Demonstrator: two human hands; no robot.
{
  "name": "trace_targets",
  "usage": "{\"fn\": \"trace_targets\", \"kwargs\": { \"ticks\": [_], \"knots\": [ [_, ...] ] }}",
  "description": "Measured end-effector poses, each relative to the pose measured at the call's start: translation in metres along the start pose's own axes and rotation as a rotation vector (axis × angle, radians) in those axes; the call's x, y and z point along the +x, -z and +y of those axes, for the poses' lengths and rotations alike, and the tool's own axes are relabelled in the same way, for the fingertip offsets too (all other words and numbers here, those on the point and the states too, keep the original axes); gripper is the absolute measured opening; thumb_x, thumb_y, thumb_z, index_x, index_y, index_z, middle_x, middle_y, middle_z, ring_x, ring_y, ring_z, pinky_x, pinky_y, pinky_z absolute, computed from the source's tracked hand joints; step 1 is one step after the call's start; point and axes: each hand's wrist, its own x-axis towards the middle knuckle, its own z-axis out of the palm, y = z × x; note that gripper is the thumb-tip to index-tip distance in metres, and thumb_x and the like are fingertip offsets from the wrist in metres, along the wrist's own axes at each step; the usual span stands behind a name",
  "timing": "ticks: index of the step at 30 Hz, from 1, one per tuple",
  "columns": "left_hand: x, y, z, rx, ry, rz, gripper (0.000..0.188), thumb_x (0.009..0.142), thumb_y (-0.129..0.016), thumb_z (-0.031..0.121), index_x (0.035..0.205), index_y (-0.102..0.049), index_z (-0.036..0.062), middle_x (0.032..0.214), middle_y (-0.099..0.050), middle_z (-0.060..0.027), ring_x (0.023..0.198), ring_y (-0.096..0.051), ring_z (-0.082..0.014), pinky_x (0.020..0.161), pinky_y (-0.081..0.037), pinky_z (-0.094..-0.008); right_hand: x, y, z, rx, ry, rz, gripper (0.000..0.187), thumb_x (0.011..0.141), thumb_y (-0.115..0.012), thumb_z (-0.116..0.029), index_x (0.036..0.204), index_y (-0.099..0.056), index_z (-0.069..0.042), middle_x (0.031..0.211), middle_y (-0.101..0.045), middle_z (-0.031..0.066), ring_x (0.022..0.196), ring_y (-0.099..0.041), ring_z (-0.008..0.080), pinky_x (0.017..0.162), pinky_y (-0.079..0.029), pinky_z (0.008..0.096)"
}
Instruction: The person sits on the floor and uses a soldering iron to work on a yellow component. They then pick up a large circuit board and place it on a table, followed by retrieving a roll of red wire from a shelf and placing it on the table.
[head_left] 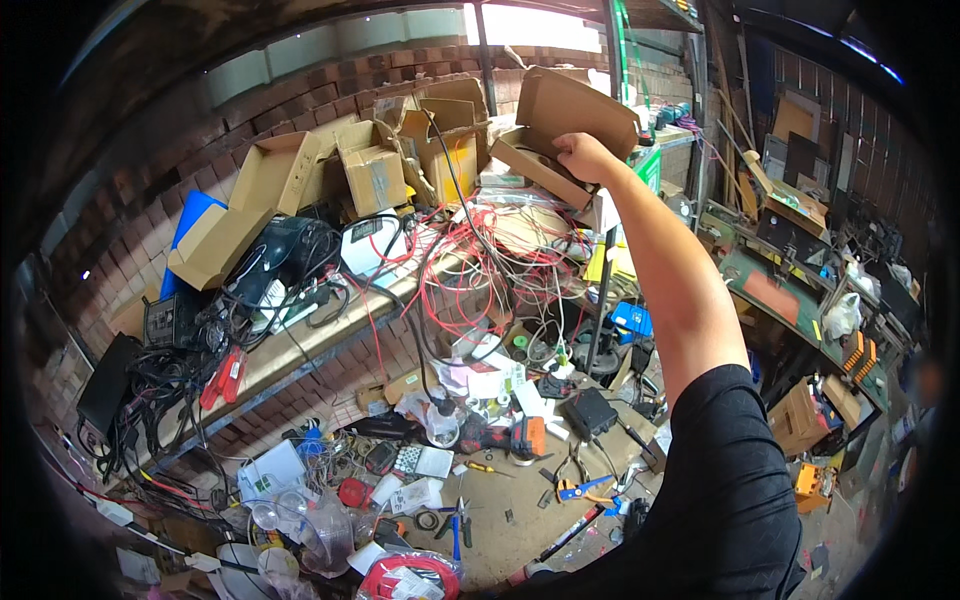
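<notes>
My right arm reaches far forward, up to an open brown cardboard box [578, 108] with its lid raised. My right hand [586, 160] is closed at the box, its fingers curled over the inside near the lid. Some of the fingertips are hidden, and the dark contents of the box are hard to make out. The box sits tilted at the back, above a tangle of red and white wires [490, 265]. A stack of worn cardboard boxes [440, 150] stands just left of it. My left hand is out of the picture.
A wooden shelf [290, 350] along the brick wall carries black cables, red-handled items and open boxes. Below, a cluttered worktop [500, 505] holds pliers [572, 485], a cordless tool [525, 437] and a red cable coil [410, 578]. A metal post [603, 290] stands beside my arm.
</notes>
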Motion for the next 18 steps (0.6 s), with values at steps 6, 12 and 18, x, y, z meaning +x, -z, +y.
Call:
{"fn": "trace_targets", "kwargs": {
  "ticks": [6, 12, 18],
  "knots": [
    [-0.021, -0.056, 0.030, 0.023, -0.149, 0.051, 0.013, 0.095, -0.063, 0.007, 0.107, -0.066, 0.0023, 0.093, -0.067, -0.0048, 0.072, -0.060, -0.0143, 0.057, -0.049, -0.0279, 0.041, -0.026, 0.002, -0.180, -0.263, -0.116, 0.034, 0.085, -0.069, -0.018, 0.114, -0.075, -0.001, 0.117, -0.073, 0.0216, 0.111, -0.070, 0.0371, 0.093, -0.055, 0.0435],
    [0.016, -0.029, -0.014, -0.007, -0.078, 0.039, 0.004, 0.095, -0.065, 0.004, 0.094, -0.069, 0.0048, 0.078, -0.066, -0.0042, 0.070, -0.062, -0.0146, 0.061, -0.051, -0.0288, 0.052, -0.026, -0.004, -0.294, -0.274, -0.123, 0.037, 0.083, -0.072, -0.029, 0.106, -0.077, 0.000, 0.104, -0.075, 0.0226, 0.098, -0.073, 0.0379, 0.086, -0.057, 0.0443],
    [0.008, -0.050, 0.001, -0.225, 0.109, 0.082, 0.014, 0.094, -0.063, 0.004, 0.108, -0.066, 0.0001, 0.097, -0.069, -0.0065, 0.083, -0.067, -0.0198, 0.068, -0.057, -0.0353, 0.034, -0.017, -0.045, -0.302, -0.259, -0.031, 0.040, 0.091, -0.065, -0.033, 0.104, -0.075, 0.004, 0.108, -0.073, 0.0269, 0.104, -0.071, 0.0406, 0.091, -0.056, 0.0478]
  ]
}}
